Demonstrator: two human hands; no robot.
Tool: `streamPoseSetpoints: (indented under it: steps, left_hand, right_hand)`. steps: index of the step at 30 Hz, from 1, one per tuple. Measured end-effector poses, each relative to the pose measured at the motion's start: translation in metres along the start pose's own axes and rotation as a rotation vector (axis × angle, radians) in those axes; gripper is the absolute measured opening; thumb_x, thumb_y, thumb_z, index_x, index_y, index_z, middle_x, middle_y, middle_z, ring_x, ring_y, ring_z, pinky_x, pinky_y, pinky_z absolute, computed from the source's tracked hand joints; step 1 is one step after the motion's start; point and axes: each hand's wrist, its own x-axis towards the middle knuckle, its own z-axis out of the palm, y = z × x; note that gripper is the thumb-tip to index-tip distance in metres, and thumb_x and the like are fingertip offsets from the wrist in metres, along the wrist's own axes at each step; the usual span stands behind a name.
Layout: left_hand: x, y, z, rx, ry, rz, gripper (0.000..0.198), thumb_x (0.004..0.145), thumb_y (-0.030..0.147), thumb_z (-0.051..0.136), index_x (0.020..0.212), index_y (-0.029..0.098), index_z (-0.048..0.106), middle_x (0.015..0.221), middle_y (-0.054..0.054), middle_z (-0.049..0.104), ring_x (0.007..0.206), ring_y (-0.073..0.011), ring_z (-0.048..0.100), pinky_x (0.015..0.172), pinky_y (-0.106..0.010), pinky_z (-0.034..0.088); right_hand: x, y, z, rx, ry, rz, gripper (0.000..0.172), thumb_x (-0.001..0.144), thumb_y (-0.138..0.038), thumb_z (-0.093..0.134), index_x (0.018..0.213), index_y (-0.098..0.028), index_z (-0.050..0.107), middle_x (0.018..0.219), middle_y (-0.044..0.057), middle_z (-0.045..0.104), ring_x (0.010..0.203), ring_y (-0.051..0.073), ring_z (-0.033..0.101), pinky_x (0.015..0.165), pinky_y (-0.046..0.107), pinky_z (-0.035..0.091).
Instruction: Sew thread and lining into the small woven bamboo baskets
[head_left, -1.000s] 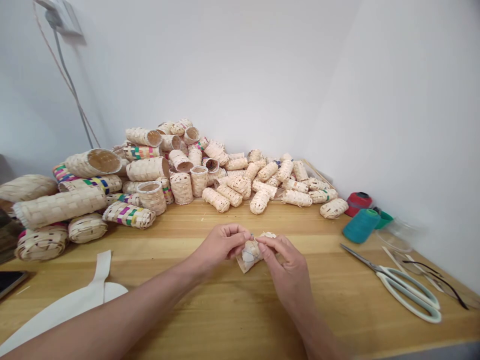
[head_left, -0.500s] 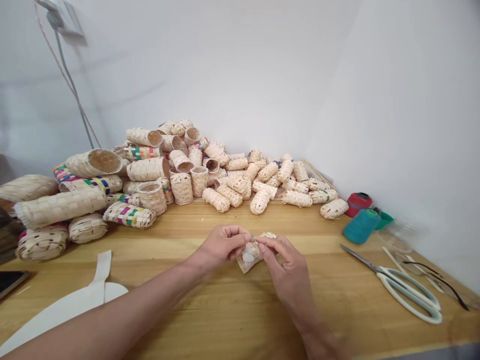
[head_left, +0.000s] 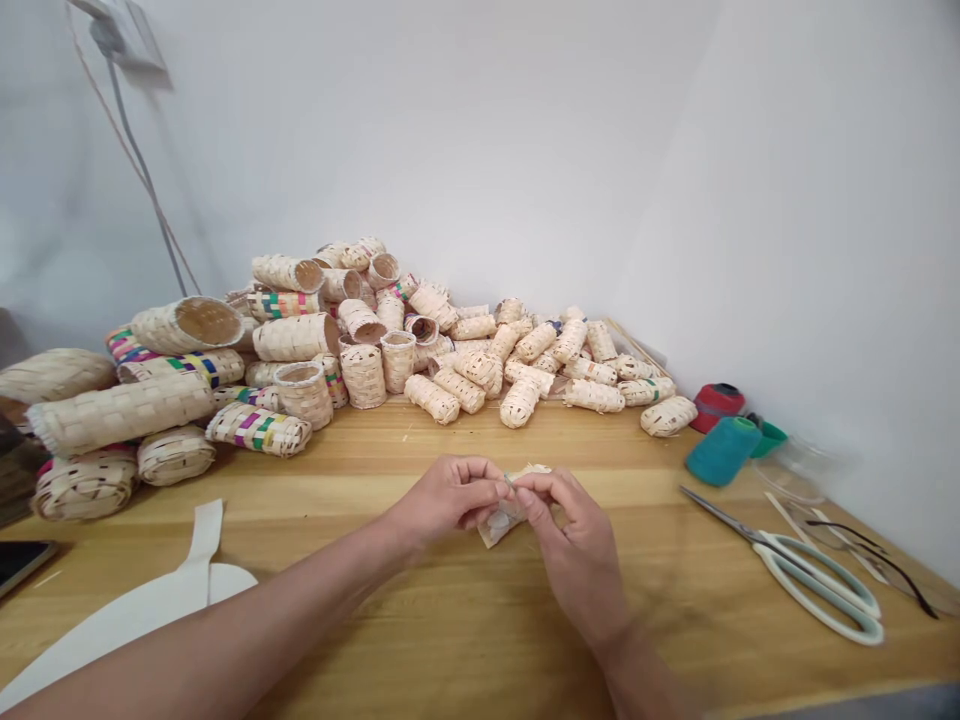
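Note:
Over a small woven piece (head_left: 501,522) on the table, my left hand (head_left: 457,492) and my right hand (head_left: 576,515) meet fingertip to fingertip. Both are closed in a pinch on a thin greyish thread (head_left: 510,482), of which only a short bit shows between the fingers. The woven piece is pale, with a flat whitish end towards me; most of it is hidden beneath the hands. Whether a needle is also in the fingers is too small to tell.
Woven tubes (head_left: 365,378) lie heaped along the wall. On the right are scissors (head_left: 817,590), a teal thread spool (head_left: 722,452), a red spool (head_left: 718,407) and glasses (head_left: 877,555). A white flat sheet (head_left: 127,635) and a phone (head_left: 22,565) lie left.
My left fingertips have moved slightly right and down, closer to my right fingertips. The thread loop seen over the woven piece before is now mostly hidden.

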Motion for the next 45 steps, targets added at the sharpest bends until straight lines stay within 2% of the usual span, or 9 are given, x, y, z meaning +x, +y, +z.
streamPoseSetpoints:
  steps: [7, 13, 17, 22, 37, 45]
  left_hand:
    - [0.0015, -0.0002, 0.0, 0.017, 0.051, 0.033, 0.032, 0.065, 0.043, 0.071, 0.066, 0.012, 0.06, 0.043, 0.006, 0.042, 0.041, -0.0042, 0.028, 0.044, -0.02, 0.018]
    - [0.001, 0.0001, 0.0007, -0.004, 0.124, 0.112, 0.036, 0.067, 0.042, 0.071, 0.089, 0.015, 0.062, 0.054, 0.006, 0.05, 0.044, -0.0048, 0.037, 0.043, -0.018, 0.026]
    - [0.0009, 0.0008, 0.0019, -0.007, 0.13, 0.135, 0.036, 0.065, 0.043, 0.073, 0.082, 0.013, 0.063, 0.062, 0.003, 0.057, 0.047, -0.0047, 0.042, 0.045, -0.017, 0.03]
    - [0.0017, 0.0015, 0.0033, -0.02, 0.156, 0.133, 0.032, 0.062, 0.04, 0.076, 0.07, 0.012, 0.062, 0.058, 0.002, 0.057, 0.047, -0.0048, 0.041, 0.045, -0.018, 0.03]
    - [0.0017, -0.002, 0.0, -0.075, 0.121, 0.075, 0.034, 0.06, 0.04, 0.077, 0.076, 0.011, 0.067, 0.059, 0.001, 0.061, 0.048, -0.005, 0.043, 0.047, -0.018, 0.03]
    - [0.0018, -0.0005, 0.0006, -0.034, 0.122, 0.093, 0.031, 0.063, 0.039, 0.075, 0.072, 0.011, 0.065, 0.055, 0.002, 0.057, 0.047, -0.0051, 0.041, 0.045, -0.018, 0.028]
  right_hand:
    - [0.0016, -0.0011, -0.0009, 0.064, 0.017, 0.061, 0.017, 0.087, -0.029, 0.052, 0.082, -0.02, 0.065, 0.08, 0.002, 0.065, 0.075, 0.017, 0.06, 0.067, 0.025, 0.047]
    - [0.0017, -0.0002, -0.0004, 0.077, 0.031, 0.076, 0.017, 0.086, -0.03, 0.052, 0.083, -0.019, 0.065, 0.082, 0.004, 0.066, 0.076, 0.018, 0.06, 0.068, 0.027, 0.047]
    - [0.0016, 0.0001, -0.0009, 0.065, 0.015, 0.063, 0.016, 0.086, -0.029, 0.053, 0.083, -0.019, 0.066, 0.082, 0.003, 0.067, 0.077, 0.017, 0.061, 0.068, 0.025, 0.048]
    - [0.0018, -0.0005, -0.0008, 0.053, 0.028, 0.04, 0.016, 0.085, -0.029, 0.055, 0.081, -0.02, 0.068, 0.082, 0.003, 0.068, 0.077, 0.018, 0.062, 0.067, 0.026, 0.048]
    - [0.0023, 0.0008, -0.0004, 0.164, -0.003, 0.114, 0.015, 0.085, -0.03, 0.056, 0.082, -0.019, 0.066, 0.084, 0.003, 0.066, 0.078, 0.017, 0.06, 0.07, 0.024, 0.046]
    - [0.0015, -0.0008, -0.0018, 0.143, -0.026, 0.062, 0.016, 0.085, -0.03, 0.056, 0.08, -0.02, 0.067, 0.08, 0.002, 0.065, 0.078, 0.017, 0.058, 0.07, 0.024, 0.045]
